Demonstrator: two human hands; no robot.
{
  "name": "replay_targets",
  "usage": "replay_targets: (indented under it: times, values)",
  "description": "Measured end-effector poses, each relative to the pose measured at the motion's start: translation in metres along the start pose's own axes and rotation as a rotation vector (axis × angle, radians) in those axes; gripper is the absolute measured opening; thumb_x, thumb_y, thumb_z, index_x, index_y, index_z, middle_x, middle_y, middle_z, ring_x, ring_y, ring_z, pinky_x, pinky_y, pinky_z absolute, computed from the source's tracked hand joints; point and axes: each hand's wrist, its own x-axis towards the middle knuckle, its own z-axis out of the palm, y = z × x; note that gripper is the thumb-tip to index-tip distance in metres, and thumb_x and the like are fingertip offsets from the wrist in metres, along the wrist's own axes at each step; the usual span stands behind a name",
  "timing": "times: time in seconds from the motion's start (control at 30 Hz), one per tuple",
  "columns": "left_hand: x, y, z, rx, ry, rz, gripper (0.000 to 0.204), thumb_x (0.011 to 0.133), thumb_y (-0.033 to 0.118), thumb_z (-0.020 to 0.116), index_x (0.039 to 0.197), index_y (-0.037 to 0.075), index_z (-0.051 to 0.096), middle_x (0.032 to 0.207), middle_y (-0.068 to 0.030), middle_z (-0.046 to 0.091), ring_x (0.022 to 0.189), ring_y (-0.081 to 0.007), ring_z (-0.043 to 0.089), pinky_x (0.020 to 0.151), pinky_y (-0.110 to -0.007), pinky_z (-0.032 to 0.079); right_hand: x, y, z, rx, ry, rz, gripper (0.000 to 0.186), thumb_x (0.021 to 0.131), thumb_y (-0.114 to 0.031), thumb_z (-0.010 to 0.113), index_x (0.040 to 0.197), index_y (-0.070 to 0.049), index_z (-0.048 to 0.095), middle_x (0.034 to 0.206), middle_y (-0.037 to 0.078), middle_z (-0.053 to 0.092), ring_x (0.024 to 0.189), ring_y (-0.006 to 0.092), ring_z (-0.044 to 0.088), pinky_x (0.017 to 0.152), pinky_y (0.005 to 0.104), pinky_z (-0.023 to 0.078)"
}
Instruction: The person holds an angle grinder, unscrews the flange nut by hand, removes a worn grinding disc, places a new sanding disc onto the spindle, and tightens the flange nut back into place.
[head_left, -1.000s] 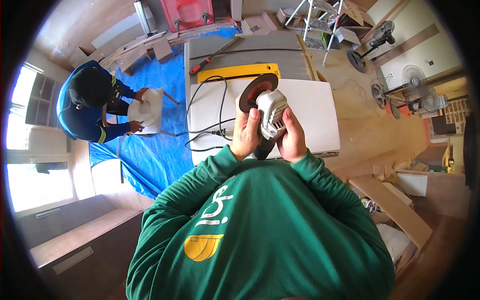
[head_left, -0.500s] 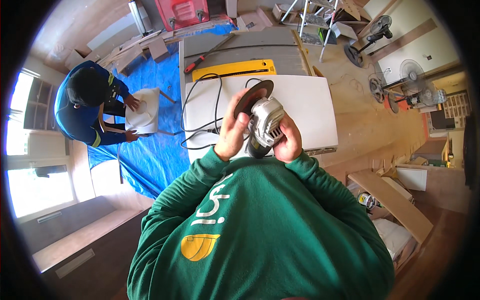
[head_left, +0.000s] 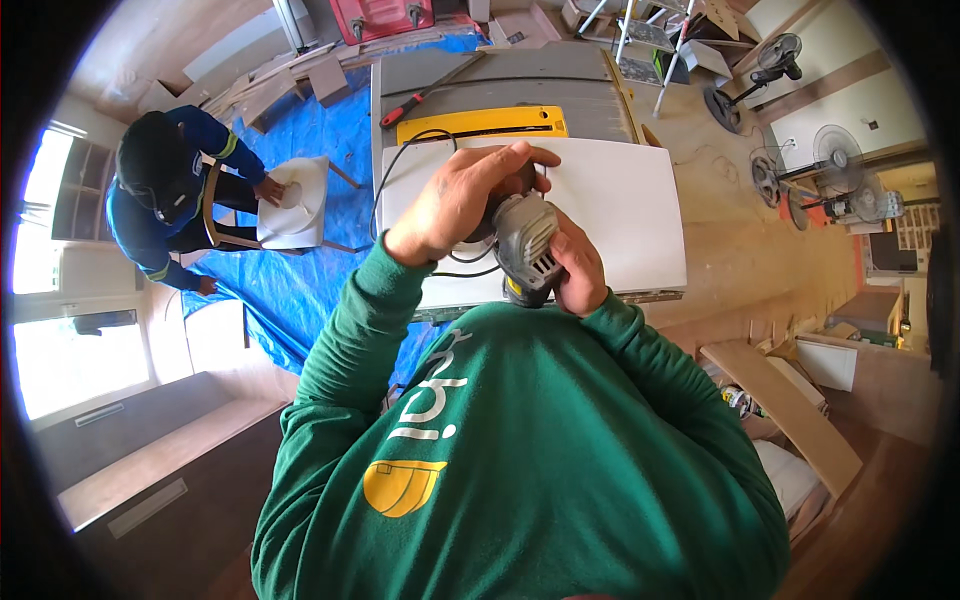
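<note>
An angle grinder (head_left: 527, 240) with a pale grey head and dark lower body is held upright just above the white board, close to my shirt. My right hand (head_left: 580, 268) grips its side, thumb on the vented housing. My left hand (head_left: 468, 195) reaches over the top and clasps the dark disc (head_left: 518, 182), fingers curled across it and mostly covering it. A black power cord (head_left: 385, 185) loops over the white board (head_left: 630, 215) left of my left hand.
Beyond the board are a yellow plate (head_left: 485, 124) and a red-handled tool (head_left: 405, 108) on a grey machine table (head_left: 540, 75). At left, a person in blue (head_left: 150, 200) leans by a white-seated chair (head_left: 292, 205) on blue sheeting. Several fans (head_left: 838, 158) and a stepladder (head_left: 640, 65) stand right.
My left hand has moved up from the disc's left edge and now covers the disc. The grinder has turned slightly. The person at left has lowered one hand from the chair.
</note>
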Motion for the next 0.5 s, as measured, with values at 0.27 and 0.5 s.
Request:
replay_targets:
  times: [0.27,0.5]
  values:
    - [-0.009,-0.038,0.001,-0.001,0.046,0.377,0.064,0.104,0.047,0.036,0.123,-0.006,0.066,0.136,-0.0156,0.058,0.115,-0.0227,0.057,0.102,-0.035,0.043,0.0,0.001,-0.006,-0.107,-0.06,-0.05,0.061,0.099,-0.045,0.052,0.135,0.005,0.053,0.114,0.008,0.065,0.102,0.0132,0.061,0.09,0.0276,0.048]
    - [-0.003,-0.044,-0.022,-0.219,-0.247,0.498,0.071,0.098,0.052,0.049,0.147,0.001,0.052,0.155,-0.0236,0.045,0.137,-0.0299,0.048,0.116,-0.042,0.035,0.0,0.008,-0.013,-0.031,-0.015,-0.034,0.067,0.1,-0.051,0.046,0.135,0.006,0.054,0.115,0.01,0.066,0.102,0.0151,0.063,0.09,0.0281,0.049]
